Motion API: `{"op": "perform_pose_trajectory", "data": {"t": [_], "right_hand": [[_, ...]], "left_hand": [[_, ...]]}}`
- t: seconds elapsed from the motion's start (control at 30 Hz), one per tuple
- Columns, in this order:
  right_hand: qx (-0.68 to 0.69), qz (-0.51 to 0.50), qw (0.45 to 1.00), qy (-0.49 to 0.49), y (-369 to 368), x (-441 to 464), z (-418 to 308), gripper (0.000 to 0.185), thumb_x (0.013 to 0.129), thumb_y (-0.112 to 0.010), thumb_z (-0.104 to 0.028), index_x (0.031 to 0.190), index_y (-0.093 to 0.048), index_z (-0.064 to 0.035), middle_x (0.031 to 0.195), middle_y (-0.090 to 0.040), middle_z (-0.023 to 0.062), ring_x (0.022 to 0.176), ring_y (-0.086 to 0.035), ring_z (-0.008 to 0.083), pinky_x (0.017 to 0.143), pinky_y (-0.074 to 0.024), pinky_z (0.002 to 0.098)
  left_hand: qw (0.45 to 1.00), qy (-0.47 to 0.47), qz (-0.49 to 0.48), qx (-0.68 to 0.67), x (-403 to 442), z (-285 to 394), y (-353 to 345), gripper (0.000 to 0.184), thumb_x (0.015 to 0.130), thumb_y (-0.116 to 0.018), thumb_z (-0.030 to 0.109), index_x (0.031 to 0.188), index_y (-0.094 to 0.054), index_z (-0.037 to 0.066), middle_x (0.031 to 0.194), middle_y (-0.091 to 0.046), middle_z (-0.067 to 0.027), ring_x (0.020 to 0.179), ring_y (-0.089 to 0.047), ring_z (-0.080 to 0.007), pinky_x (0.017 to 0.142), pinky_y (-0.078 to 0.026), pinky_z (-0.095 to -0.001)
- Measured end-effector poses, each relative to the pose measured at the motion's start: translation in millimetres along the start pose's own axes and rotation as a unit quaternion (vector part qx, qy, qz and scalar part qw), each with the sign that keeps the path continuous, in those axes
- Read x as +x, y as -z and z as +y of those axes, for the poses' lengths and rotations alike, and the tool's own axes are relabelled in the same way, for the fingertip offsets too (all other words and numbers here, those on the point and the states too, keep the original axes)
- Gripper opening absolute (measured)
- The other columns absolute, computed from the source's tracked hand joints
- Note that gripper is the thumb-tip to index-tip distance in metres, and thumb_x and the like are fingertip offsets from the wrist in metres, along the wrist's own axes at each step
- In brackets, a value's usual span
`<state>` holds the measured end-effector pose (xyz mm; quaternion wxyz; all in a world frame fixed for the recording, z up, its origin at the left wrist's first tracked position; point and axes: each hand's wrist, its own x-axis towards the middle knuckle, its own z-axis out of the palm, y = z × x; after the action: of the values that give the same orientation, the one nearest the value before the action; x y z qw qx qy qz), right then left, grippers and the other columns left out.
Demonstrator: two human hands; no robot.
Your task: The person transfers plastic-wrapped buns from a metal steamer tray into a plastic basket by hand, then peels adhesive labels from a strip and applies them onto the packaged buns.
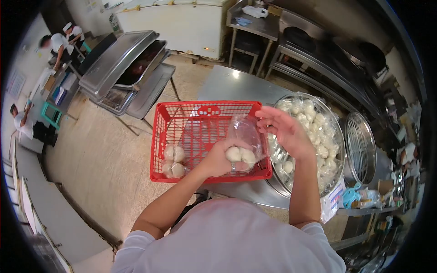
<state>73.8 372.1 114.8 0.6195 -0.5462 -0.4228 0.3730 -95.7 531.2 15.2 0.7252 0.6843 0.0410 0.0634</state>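
My left hand (pixel 224 158) holds a clear plastic bag (pixel 243 129) with white round buns (pixel 240 155) in it, over the right part of a red plastic basket (pixel 210 179). My right hand (pixel 286 129) is raised at the basket's right edge, fingers apart, beside the bag's upper part and above a round metal tray's left side. Packed buns (pixel 173 161) lie in the basket's left end. The round metal tray (pixel 339 169) to the right is heaped with white buns in clear plastic (pixel 314 123).
Basket and tray stand on a metal table (pixel 227 84). Farther right is a round perforated steamer tray (pixel 359 145). A metal rack with trays (pixel 154 86) stands at the back left. Several people (pixel 61 45) are at the far left. A white freezer (pixel 177 29) is behind.
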Motion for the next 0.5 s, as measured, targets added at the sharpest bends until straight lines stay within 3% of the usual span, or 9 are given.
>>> {"op": "perform_pose_trajectory", "data": {"t": [0.07,0.17,0.2,0.23,0.3,0.33,0.4,0.43,0.5], "right_hand": [[-0.031,-0.039,0.998,-0.03,-12,1,21,0.058,0.092,-0.08,-0.016,0.146,-0.06,-0.0049,0.119,-0.071,0.0067,0.102,-0.066,0.0143,0.095,-0.054,0.031],[-0.092,-0.046,0.984,-0.148,-64,8,67,0.041,0.095,-0.076,-0.014,0.134,-0.069,-0.0041,0.114,-0.072,0.0069,0.102,-0.065,0.0131,0.09,-0.0549,0.0333],[-0.081,-0.02,0.976,-0.201,-75,14,80,0.033,0.096,-0.075,-0.013,0.127,-0.072,-0.0037,0.111,-0.072,0.0066,0.102,-0.064,0.0123,0.087,-0.055,0.034],[-0.06,0.012,0.98,-0.189,-87,18,83,0.021,0.097,-0.072,-0.012,0.115,-0.076,-0.0024,0.105,-0.073,0.0107,0.102,-0.067,0.0179,0.085,-0.0545,0.0378],[-0.147,-0.048,0.987,-0.041,-100,24,92,0.023,0.094,-0.075,-0.015,0.113,-0.076,-0.002,0.107,-0.073,0.0149,0.105,-0.068,0.0248,0.089,-0.0542,0.0404],[-0.185,-0.074,0.979,0.034,-108,25,96,0.024,0.093,-0.077,-0.016,0.113,-0.076,-0.0018,0.108,-0.072,0.017,0.107,-0.068,0.0283,0.092,-0.0541,0.0417],[-0.264,-0.099,0.954,0.104,-128,23,91,0.05,0.084,-0.086,-0.024,0.125,-0.069,-0.0032,0.117,-0.067,0.0208,0.113,-0.066,0.0373,0.097,-0.0529,0.0452],[-0.281,-0.098,0.948,0.115,-140,24,82,0.057,0.081,-0.088,-0.026,0.129,-0.067,-0.0039,0.119,-0.066,0.0202,0.113,-0.065,0.0375,0.098,-0.0529,0.0451],[-0.335,-0.116,0.926,0.126,-151,34,84,0.071,0.075,-0.091,-0.028,0.135,-0.061,-0.0046,0.119,-0.063,0.0189,0.112,-0.065,0.0399,0.096,-0.0536,0.0464]], "left_hand": [[0.996,0.052,0.04,-0.065,-12,-6,13,0.056,0.073,-0.093,0.007,0.124,-0.07,0.006,0.117,-0.074,-0.0079,0.109,-0.069,-0.0183,0.098,-0.055,-0.0366],[0.999,0.006,-0.019,0.039,-36,-5,18,0.063,0.074,-0.093,0.006,0.129,-0.064,0.004,0.124,-0.07,-0.0056,0.113,-0.067,-0.0175,0.101,-0.055,-0.0361],[1.0,0.018,0.006,-0.012,-45,-10,17,0.065,0.073,-0.094,0.007,0.13,-0.063,0.004,0.125,-0.07,-0.0058,0.113,-0.066,-0.0171,0.102,-0.054,-0.036],[0.997,0.029,0.031,-0.063,-54,-17,16,0.067,0.073,-0.094,0.009,0.131,-0.062,0.003,0.125,-0.07,-0.006,0.114,-0.066,-0.0167,0.102,-0.054,-0.0358],[0.991,0.057,0.07,-0.094,-73,-12,26,0.065,0.081,-0.09,0.017,0.136,-0.058,0.005,0.128,-0.069,-0.0083,0.116,-0.067,-0.0194,0.104,-0.055,-0.038],[0.967,0.09,0.092,-0.221,-80,-19,33,0.062,0.084,-0.085,0.017,0.138,-0.057,0.006,0.128,-0.069,-0.0089,0.117,-0.067,-0.0213,0.104,-0.055,-0.0397],[0.866,0.141,0.126,-0.462,-92,-39,45,0.056,0.09,-0.077,0.019,0.14,-0.055,0.007,0.129,-0.068,-0.0102,0.12,-0.067,-0.0249,0.103,-0.056,-0.043],[0.824,0.18,0.158,-0.513,-96,-9,49,0.052,0.093,-0.07,0.02,0.141,-0.054,0.009,0.127,-0.067,-0.0101,0.116,-0.069,-0.0256,0.091,-0.06,-0.038],[0.794,0.157,0.154,-0.566,-106,-3,62,0.051,0.094,-0.069,0.021,0.142,-0.053,0.01,0.129,-0.066,-0.0111,0.117,-0.068,-0.0265,0.09,-0.06,-0.0396]]}}
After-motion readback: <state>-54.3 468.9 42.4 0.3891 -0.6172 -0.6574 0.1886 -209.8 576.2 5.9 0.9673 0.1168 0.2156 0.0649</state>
